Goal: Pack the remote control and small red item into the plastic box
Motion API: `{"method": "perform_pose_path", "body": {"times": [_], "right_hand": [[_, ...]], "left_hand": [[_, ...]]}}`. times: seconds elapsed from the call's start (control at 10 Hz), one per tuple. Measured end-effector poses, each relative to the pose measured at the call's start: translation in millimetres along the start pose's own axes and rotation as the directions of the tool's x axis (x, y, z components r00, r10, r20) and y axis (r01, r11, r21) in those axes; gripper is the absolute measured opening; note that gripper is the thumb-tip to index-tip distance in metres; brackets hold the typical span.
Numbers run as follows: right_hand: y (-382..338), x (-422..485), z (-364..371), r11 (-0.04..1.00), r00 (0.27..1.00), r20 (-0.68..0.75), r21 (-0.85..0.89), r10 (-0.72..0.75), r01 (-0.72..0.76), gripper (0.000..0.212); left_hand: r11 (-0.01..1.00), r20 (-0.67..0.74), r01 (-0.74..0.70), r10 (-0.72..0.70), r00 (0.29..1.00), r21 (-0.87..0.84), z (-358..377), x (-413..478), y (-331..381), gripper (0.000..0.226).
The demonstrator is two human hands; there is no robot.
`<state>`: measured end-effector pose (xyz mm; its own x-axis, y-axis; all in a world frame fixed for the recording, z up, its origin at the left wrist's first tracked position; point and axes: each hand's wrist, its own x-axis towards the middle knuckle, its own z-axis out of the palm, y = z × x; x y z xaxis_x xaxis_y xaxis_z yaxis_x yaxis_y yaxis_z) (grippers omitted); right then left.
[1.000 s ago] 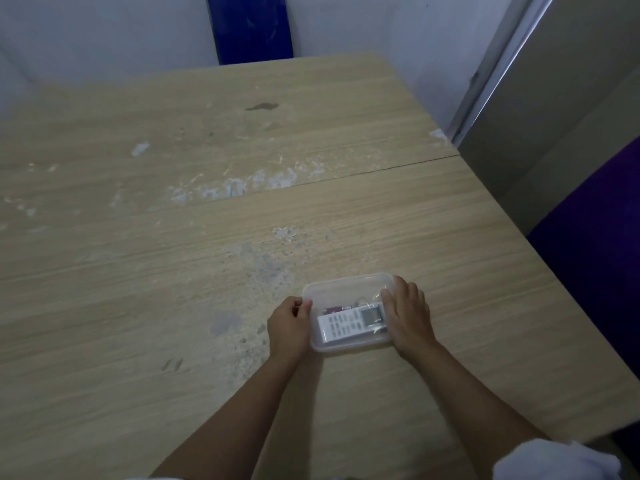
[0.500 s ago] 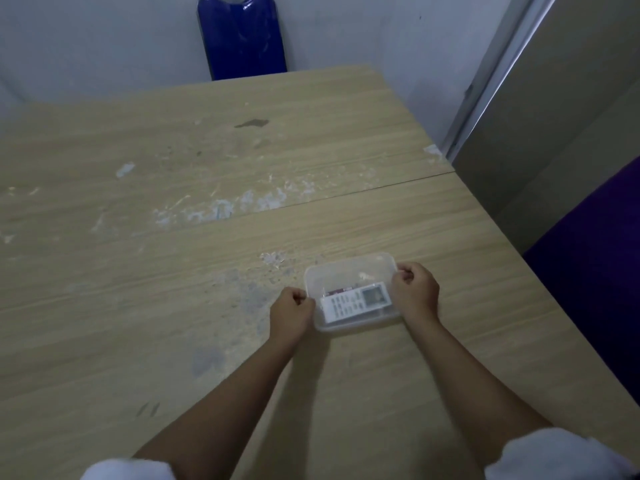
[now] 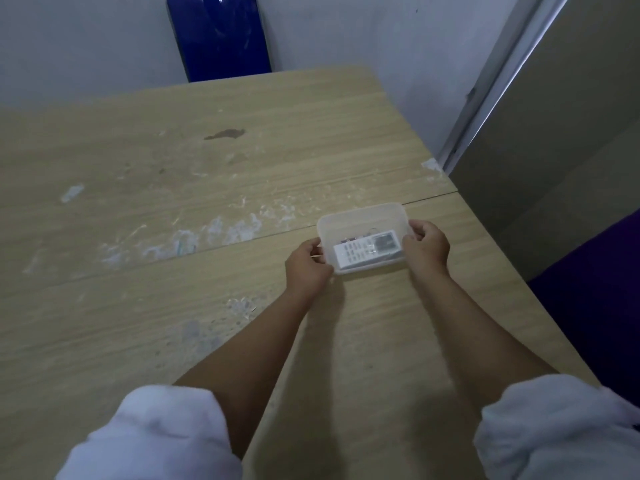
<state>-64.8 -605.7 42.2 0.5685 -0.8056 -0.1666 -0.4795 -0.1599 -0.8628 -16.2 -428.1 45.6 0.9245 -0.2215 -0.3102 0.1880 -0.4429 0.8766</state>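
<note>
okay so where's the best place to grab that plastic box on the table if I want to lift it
Probably by its two short ends, coming in from the left and right. The plastic box lies long side across, and the left hand and right hand already close on those ends, keeping the remote control inside level.

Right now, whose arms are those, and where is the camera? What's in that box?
The camera sits on a person's head, looking down, so you see their own two arms reaching out over a wooden table. The left hand and right hand each grip one end of a clear plastic box that sits on the table. Inside lies a white remote with buttons. A bit of something reddish shows behind it, too small to be sure. A blue chair stands at the far side.
</note>
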Motion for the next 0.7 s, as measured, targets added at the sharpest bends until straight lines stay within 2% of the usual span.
{"method": "perform_pose_path", "body": {"times": [0.3, 0.5, 0.7], "right_hand": [[5, 16, 10, 0.999, 1.0, 0.018, -0.045, 0.019, -0.019, 0.042], [-4, 7, 4, 0.994, 0.997, 0.082, -0.106, 0.013, -0.004, 0.048], [-30, -14, -7, 0.979, 0.99, 0.121, -0.181, -0.073, 0.094, 0.045]], "left_hand": [[1.0, -0.005, 0.013, -0.013, 1.0, -0.007, 11, 18, -2, 0.055], [1.0, 0.094, 0.012, -0.014, 0.995, 0.021, 2, 14, 2, 0.062], [0.994, 0.086, -0.021, 0.012, 0.996, 0.105, -19, 1, 14, 0.056]]}}
